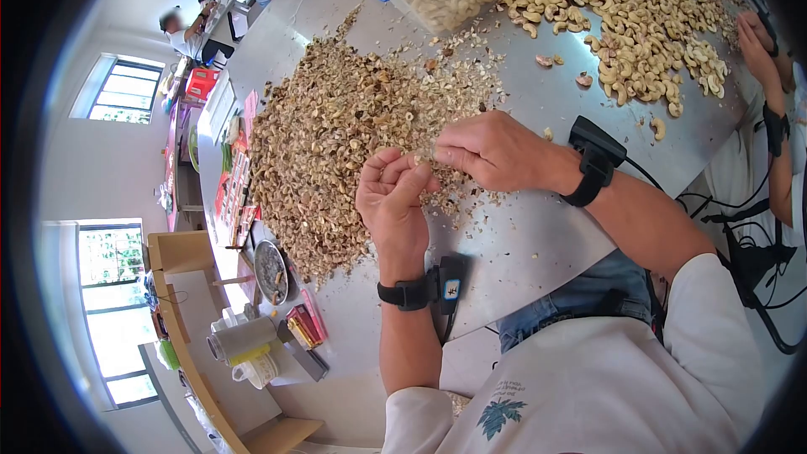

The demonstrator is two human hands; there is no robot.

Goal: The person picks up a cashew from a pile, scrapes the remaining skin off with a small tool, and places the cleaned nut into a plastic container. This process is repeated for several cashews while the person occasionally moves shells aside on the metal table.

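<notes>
Head view: left hand (397,196) and right hand (490,150) pinch a pale piece (423,157), its direction and long axis unclear.

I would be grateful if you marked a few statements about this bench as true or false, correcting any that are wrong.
1. The left hand and right hand are held wide apart. False: their fingertips nearly meet.
2. A black strap circles the left wrist. True.
3. The clear container is empty. False: it holds cashews.
4. The brown heap lies left of the loose cashews in the view. True.
5. The bench top is wooden. False: it looks like shiny metal.
</notes>
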